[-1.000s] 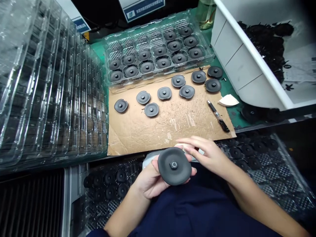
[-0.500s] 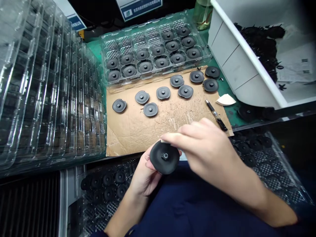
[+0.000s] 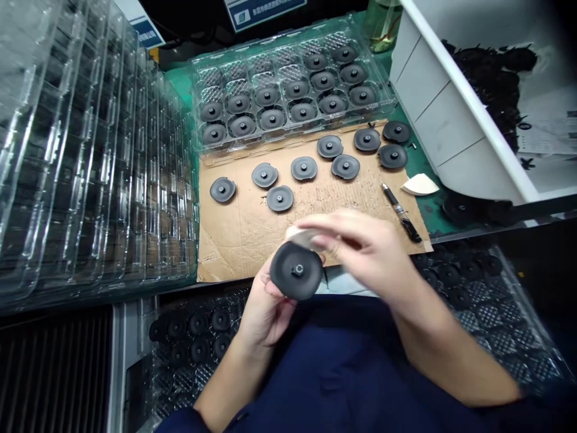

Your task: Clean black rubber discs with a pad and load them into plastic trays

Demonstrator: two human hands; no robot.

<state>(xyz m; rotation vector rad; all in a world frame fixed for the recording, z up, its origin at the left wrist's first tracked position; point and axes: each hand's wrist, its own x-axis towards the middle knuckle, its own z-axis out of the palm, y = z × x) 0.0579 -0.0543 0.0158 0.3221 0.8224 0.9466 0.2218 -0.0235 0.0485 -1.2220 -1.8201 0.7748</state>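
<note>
My left hand [image 3: 264,304] clasps the black round rubber disc with a centre stud [image 3: 296,272] from below and behind, fingers curled about its rim. It is held above the near edge of the brown cardboard sheet [image 3: 243,234]. My right hand [image 3: 365,249], blurred, meets the disc's upper edge — whether it grips anything I cannot tell.

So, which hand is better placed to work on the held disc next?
Right. The left hand is occupied gripping the black disc from below; the right hand hovers at its upper edge, blurred.
</note>
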